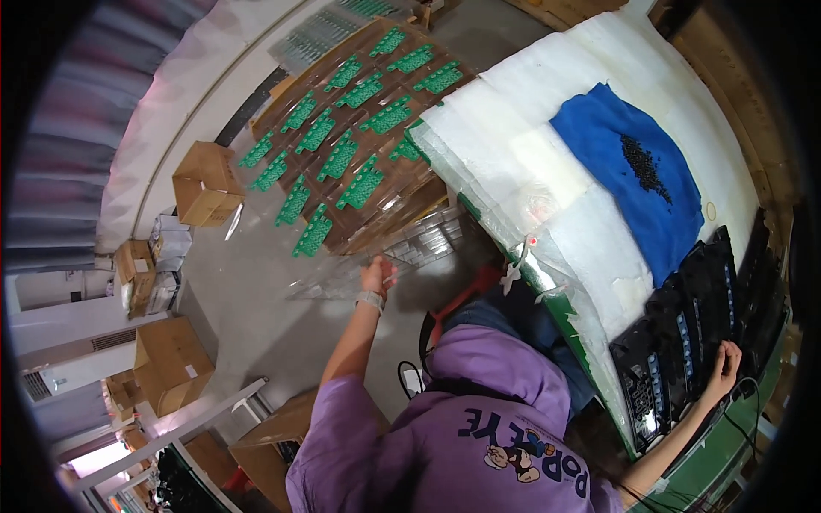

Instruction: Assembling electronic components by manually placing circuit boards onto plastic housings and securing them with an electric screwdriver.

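Observation:
A clear plastic tray (pixel 423 241) with moulded compartments hangs beside the table on the left, over the grey floor. My left hand (pixel 377 275) is closed on its near edge. At the right end of the table, my right hand (pixel 727 362) lies over several black plastic panels (pixel 684 329) with bluish strips in them. Its fingers are loosely bent and a little apart, with nothing visible between them. Several green circuit boards (pixel 339 156) sit in rows in clear trays on a brown stack (pixel 385 201) ahead of my left hand.
White padding (pixel 522 111) covers the green-edged table, and a blue cloth (pixel 629 154) on it carries a heap of small black pieces (pixel 646 167). Cardboard boxes (pixel 205 184) stand on the floor at left. A cable (pixel 753 406) loops beside my right wrist.

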